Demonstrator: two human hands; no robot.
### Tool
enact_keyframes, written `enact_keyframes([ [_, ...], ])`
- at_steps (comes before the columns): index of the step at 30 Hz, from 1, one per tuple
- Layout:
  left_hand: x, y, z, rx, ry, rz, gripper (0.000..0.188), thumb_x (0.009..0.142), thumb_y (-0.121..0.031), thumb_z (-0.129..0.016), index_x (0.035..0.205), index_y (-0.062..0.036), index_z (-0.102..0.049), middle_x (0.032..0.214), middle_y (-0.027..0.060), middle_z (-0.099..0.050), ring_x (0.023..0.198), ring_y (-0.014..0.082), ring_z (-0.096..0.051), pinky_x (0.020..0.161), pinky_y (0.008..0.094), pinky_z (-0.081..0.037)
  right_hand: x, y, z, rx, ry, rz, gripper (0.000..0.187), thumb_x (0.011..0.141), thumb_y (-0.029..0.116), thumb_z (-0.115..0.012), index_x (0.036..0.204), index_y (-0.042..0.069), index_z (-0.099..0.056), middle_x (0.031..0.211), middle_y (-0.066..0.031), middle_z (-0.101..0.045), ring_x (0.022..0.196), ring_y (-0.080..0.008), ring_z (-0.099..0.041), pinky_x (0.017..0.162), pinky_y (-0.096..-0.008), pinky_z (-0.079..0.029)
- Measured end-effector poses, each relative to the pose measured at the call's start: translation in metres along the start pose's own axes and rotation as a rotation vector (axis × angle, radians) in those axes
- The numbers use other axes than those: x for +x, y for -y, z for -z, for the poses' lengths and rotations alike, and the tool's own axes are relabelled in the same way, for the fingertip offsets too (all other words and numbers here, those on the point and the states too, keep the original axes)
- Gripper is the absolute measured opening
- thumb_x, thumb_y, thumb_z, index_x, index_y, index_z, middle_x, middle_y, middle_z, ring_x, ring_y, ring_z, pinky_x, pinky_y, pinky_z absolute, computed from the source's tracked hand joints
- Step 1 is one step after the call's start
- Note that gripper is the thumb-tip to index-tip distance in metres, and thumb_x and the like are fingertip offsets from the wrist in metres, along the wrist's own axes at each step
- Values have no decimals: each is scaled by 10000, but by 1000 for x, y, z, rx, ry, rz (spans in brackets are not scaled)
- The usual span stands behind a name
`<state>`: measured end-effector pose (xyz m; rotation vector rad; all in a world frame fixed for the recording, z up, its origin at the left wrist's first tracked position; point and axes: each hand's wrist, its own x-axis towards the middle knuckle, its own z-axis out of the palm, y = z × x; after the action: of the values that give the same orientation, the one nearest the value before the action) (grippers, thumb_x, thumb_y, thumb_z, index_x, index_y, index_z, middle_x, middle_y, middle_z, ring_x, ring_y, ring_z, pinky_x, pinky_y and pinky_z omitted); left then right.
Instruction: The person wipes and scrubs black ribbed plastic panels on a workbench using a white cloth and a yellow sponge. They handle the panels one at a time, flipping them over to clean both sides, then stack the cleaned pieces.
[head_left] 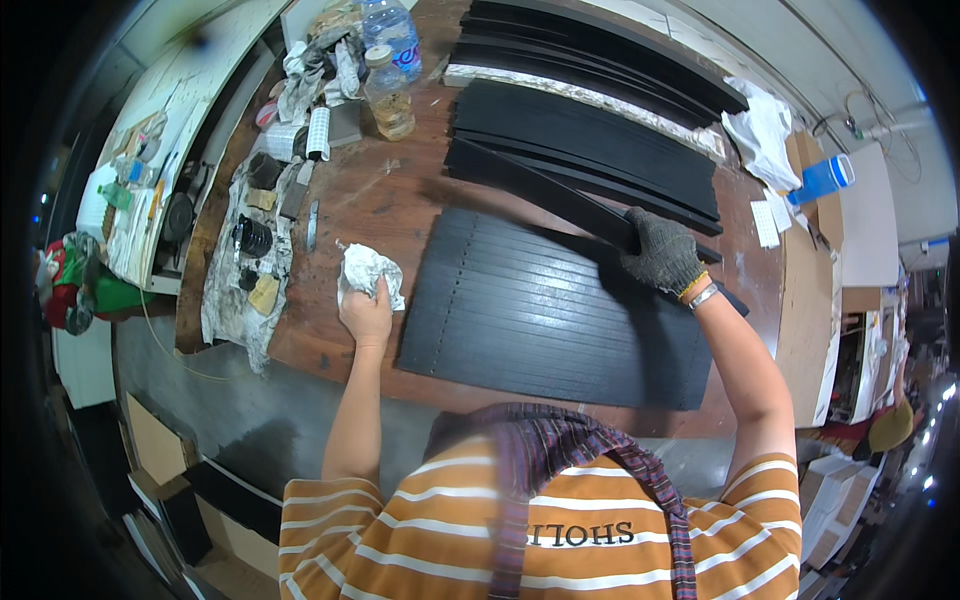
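Note:
My bare left hand point(366, 318) is closed around a crumpled white wad point(370, 270), cloth or paper, at the left of the brown table. My right hand point(660, 250), in a dark grey knitted glove, grips a long black strip point(560, 198) near its right end. That strip slants up to the left, its far end by a row of black strips point(590, 145). Below it lies a set of dark strips point(540, 310) laid edge to edge like a slatted panel. Its upper right part is hidden by my glove and the held strip.
More black strips point(600, 45) lie at the back. A large clear bottle point(392, 35) and a jar of yellowish liquid point(388, 100) stand back left. Stained paper point(225, 290) holds sponges and a black roll. A blue bottle point(825, 180) and white cloth point(762, 130) are at the right.

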<state>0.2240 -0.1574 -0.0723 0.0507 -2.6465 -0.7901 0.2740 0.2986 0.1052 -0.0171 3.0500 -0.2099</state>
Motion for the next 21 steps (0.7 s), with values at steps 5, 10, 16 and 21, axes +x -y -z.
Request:
enact_keyframes([
  [5,1,2,-4,-36,-56,-72,260,846,-260,-733,861,-1,-719,817,205,-690,764,420,-659,694,501,-523,30,-14,-10,49,116,90,525,743,266,-723,1207,44,-619,1018,-219,-683,995,-401,-663,862,-476,-531],
  [10,-1,4,-3,-34,-34,-67,236,843,-222,-722,955,-15,-717,904,195,-702,831,409,-661,738,491,-527,53,-26,-31,89,149,104,389,789,221,-667,1141,56,-664,1050,-205,-674,1008,-388,-656,879,-475,-531],
  [16,-3,5,-4,-63,-25,-67,233,850,-205,-710,1001,-27,-720,981,183,-706,894,399,-658,785,478,-523,57,-23,-44,-157,87,96,270,836,244,-665,1053,92,-716,1030,-180,-661,976,-382,-657,840,-477,-541],
  [21,-3,4,-1,-40,-33,-78,220,856,-192,-707,1004,-30,-724,985,179,-707,919,399,-654,812,477,-516,54,-16,-60,-147,60,2,328,798,246,-724,1098,126,-673,1062,-155,-630,1026,-342,-640,834,-479,-540],
])
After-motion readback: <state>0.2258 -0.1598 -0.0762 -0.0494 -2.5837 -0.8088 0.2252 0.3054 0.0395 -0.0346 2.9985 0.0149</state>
